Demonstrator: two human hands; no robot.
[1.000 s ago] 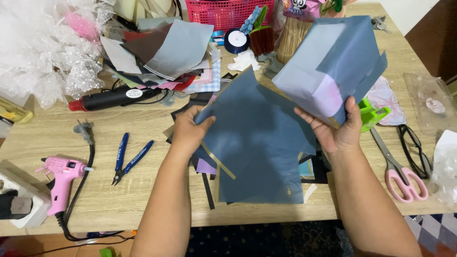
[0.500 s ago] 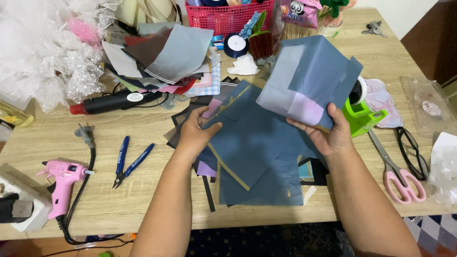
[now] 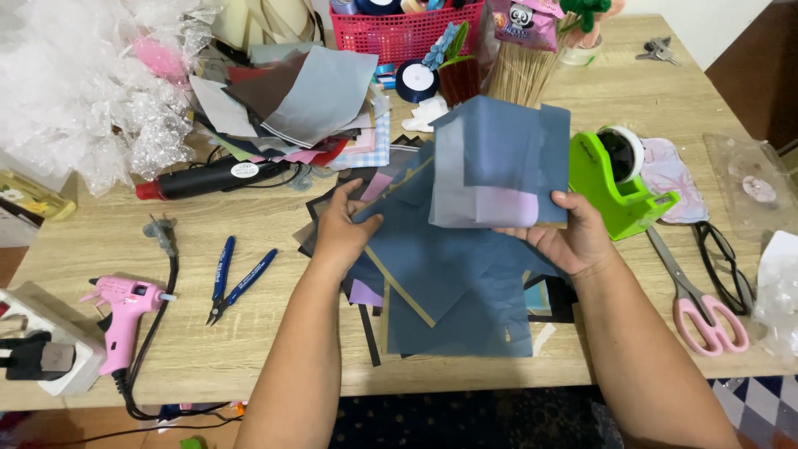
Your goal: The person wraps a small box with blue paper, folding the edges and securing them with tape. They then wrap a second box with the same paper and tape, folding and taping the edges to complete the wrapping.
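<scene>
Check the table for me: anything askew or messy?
The blue sheets under the left hand lie fanned at mixed angles, not squared. Behind them, a paper heap sprawls loosely. Nothing looks spilled or torn.

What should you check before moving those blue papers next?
1. Right hand holds the lifted blue sheets firmly: ok.
2. Left hand rests on the blue pile on the table: ok.
3. Scissors lie apart from both hands: ok.
4. Green tape dispenser sits close beside the lifted sheets, may get bumped: not ok.
5. Pink glue gun switched off: cannot tell.
</scene>
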